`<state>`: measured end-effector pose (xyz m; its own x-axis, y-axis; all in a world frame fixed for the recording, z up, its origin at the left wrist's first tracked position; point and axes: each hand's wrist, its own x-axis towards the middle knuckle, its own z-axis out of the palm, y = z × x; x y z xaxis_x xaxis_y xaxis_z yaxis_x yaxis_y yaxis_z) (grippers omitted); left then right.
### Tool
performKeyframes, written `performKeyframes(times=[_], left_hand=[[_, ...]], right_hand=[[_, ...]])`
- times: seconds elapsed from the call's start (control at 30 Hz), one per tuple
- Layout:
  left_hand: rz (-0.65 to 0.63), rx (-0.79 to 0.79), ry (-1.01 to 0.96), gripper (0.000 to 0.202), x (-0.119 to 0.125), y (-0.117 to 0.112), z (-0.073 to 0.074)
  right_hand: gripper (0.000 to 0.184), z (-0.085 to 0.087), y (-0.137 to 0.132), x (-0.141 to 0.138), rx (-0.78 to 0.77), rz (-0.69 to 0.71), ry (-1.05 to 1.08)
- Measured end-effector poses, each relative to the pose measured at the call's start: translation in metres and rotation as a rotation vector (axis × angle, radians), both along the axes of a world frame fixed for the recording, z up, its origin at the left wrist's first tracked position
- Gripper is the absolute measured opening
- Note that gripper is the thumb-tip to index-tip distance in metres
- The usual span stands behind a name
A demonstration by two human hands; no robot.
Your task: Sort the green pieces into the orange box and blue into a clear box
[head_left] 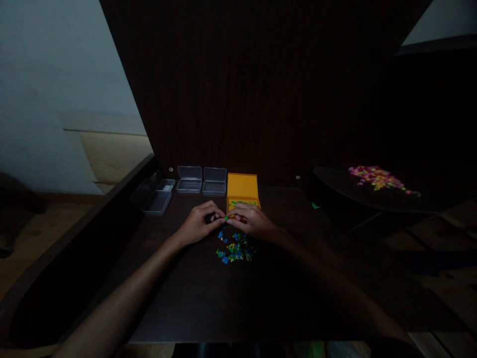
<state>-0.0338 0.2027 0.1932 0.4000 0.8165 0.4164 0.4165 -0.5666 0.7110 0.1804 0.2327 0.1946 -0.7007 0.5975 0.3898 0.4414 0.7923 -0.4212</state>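
Observation:
My left hand (202,221) and my right hand (249,219) meet above the dark table, their fingertips pinched together on a small green piece (226,218). It looks like a tiny building brick, though most of it is covered by the fingers. Just behind my right hand stands an open yellow box (242,185) with its lid raised; green pieces (233,204) lie inside it, partly hidden by that hand. Nearer to me, a loose pile of small blue, green, yellow and white bricks (235,251) is spread on the table below both hands.
Two clear plastic cases (190,186) (214,187) stand with lids up along the back panel. Another clear case (158,201) lies at the left by the side board (93,223). On a shelf at the right sits a heap of pink, red and yellow bits (378,178).

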Motion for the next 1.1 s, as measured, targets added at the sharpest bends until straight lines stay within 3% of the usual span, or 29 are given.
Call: performKeyframes(times=[0.27,0.43,0.53,0.73,1.1], left_hand=[[-0.052,-0.065,0.057,0.021,-0.002,0.0,0.0],[-0.351,-0.186,0.257,0.015,-0.008,-0.004,0.008],[-0.437,-0.198,0.333,0.013,-0.007,-0.007,0.011],[-0.455,-0.206,0.382,0.013,-0.005,-0.007,0.008],[-0.421,-0.25,0.394,0.012,-0.006,-0.004,0.003]], right_hand=[[0.013,0.011,0.007,0.009,-0.024,-0.033,0.036],[0.014,0.012,0.026,0.028,0.024,-0.209,0.001],[0.013,0.004,0.035,0.035,-0.001,-0.29,-0.097],[0.014,-0.011,0.038,0.032,-0.04,-0.346,-0.23],[0.022,-0.012,0.035,0.03,-0.014,-0.341,-0.278]])
